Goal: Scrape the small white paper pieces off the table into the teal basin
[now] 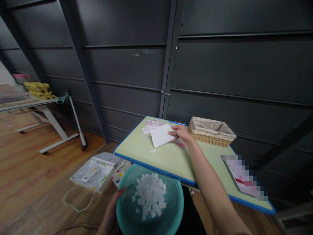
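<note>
My right hand (pixel 180 133) reaches over the table and pinches a white sheet of card (pixel 161 135) by its right edge. The card tilts beside a pile of small paper pieces (pixel 151 125), some with pink marks, at the table's far left corner. A few white bits (pixel 153 151) lie near the card's lower edge. Below the table's front edge, my left hand (pixel 115 199) grips the left rim of a teal plastic basket (pixel 179 202). Inside it is a heap of small white paper squares (pixel 150 194). The left fingers are partly hidden by the rim.
On the pale green table (pixel 137 150) with blue edging stands a cloth-lined wicker basket (pixel 210 138). A flat tablet-like object (pixel 241 178), partly blurred out, lies at right. An opened white box (pixel 93 173) with a cord sits on the floor. A dark panel wall (pixel 127 71) rises behind.
</note>
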`<state>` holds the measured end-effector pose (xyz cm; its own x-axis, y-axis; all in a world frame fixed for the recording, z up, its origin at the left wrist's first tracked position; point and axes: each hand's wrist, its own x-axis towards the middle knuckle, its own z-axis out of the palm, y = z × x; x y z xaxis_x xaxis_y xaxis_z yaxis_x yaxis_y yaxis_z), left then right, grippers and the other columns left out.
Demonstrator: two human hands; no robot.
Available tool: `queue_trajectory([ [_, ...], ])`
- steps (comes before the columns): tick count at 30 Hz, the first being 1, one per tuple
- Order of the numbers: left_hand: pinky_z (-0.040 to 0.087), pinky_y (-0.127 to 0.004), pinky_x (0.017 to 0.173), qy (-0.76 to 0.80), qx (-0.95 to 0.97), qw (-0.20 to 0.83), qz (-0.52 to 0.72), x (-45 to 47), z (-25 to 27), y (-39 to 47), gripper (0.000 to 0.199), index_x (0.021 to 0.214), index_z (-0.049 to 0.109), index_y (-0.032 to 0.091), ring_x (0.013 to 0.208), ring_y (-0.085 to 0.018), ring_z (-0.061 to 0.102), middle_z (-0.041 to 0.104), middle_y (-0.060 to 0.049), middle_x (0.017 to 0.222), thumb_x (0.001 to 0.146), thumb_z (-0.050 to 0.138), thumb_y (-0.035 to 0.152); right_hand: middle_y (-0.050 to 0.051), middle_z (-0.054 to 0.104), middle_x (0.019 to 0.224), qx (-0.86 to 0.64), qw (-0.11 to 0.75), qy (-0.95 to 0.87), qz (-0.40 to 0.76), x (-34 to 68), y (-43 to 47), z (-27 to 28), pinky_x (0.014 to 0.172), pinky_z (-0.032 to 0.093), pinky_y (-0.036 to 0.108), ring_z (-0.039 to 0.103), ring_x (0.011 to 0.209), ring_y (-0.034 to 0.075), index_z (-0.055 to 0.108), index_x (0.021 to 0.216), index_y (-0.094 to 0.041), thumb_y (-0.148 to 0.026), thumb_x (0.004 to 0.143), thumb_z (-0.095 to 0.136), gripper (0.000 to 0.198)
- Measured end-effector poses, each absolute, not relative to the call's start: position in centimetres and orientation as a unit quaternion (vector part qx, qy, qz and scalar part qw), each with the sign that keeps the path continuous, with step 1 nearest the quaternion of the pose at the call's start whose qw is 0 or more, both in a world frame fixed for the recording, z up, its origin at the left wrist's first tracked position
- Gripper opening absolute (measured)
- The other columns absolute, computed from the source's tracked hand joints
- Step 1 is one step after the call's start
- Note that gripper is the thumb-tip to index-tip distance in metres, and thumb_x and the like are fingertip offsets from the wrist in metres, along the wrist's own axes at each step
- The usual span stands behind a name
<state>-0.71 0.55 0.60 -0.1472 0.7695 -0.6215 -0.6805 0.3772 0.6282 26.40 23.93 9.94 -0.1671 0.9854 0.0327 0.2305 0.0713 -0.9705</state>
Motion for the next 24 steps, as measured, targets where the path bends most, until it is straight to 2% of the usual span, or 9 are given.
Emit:
queue_trajectory([
  [4, 0.058, -0.045, 0.078, 0.536, 0.056, 0.641, 0.547, -0.8, 0.4, 0.6, 0.02, 0.091, 0.068, 0.013, 0.076, -0.032, 0.075, 0.078, -0.006, 0.066, 0.071, 0.068, 0.017, -0.002, 0.052, 0.049, -0.517, 0.387, -0.605, 0.465, 26.5, 23.9, 9.9, 0.041, 0.042, 0.022, 0.046, 0.047, 0.01, 0.062, 0.056, -0.014, -0.026, 0.047, 0.073, 0.018],
  [10, 0.058, -0.047, 0.077, 0.519, 0.065, 0.654, 0.546, -0.7, 0.3, 0.6, 0.033, 0.103, 0.067, 0.012, 0.075, -0.032, 0.075, 0.078, -0.004, 0.066, 0.07, 0.069, 0.018, -0.003, 0.049, 0.048, -0.5, 0.375, -0.625, 0.468, 25.7, 23.6, 10.1, 0.041, 0.041, 0.022, 0.044, 0.046, 0.009, 0.059, 0.054, -0.015, -0.029, 0.048, 0.074, 0.022],
  [15, 0.058, -0.044, 0.078, 0.524, 0.064, 0.65, 0.547, -0.6, 0.9, 0.7, 0.033, 0.104, 0.066, 0.01, 0.077, -0.032, 0.075, 0.078, -0.006, 0.068, 0.072, 0.067, 0.017, -0.006, 0.042, 0.048, -0.479, 0.378, -0.639, 0.469, 25.2, 23.3, 9.9, 0.042, 0.039, 0.021, 0.042, 0.047, 0.008, 0.049, 0.05, -0.017, -0.033, 0.05, 0.074, 0.03],
  [21, 0.058, -0.047, 0.079, 0.529, 0.055, 0.646, 0.547, -0.3, 1.1, 0.6, 0.05, 0.121, 0.062, 0.009, 0.084, -0.034, 0.074, 0.079, -0.008, 0.071, 0.071, 0.066, 0.017, -0.002, 0.053, 0.055, -0.471, 0.397, -0.613, 0.494, 24.8, 22.7, 9.8, 0.045, 0.042, 0.022, 0.049, 0.052, 0.011, 0.059, 0.059, -0.015, -0.032, 0.05, 0.076, 0.026],
  [24, 0.058, -0.048, 0.079, 0.529, 0.048, 0.652, 0.54, -0.2, 1.2, 0.5, 0.05, 0.122, 0.061, 0.009, 0.083, -0.034, 0.074, 0.079, -0.008, 0.072, 0.072, 0.065, 0.018, -0.001, 0.054, 0.055, -0.468, 0.405, -0.606, 0.5, 24.6, 22.5, 10.0, 0.045, 0.041, 0.022, 0.05, 0.052, 0.011, 0.059, 0.059, -0.015, -0.032, 0.05, 0.077, 0.026],
])
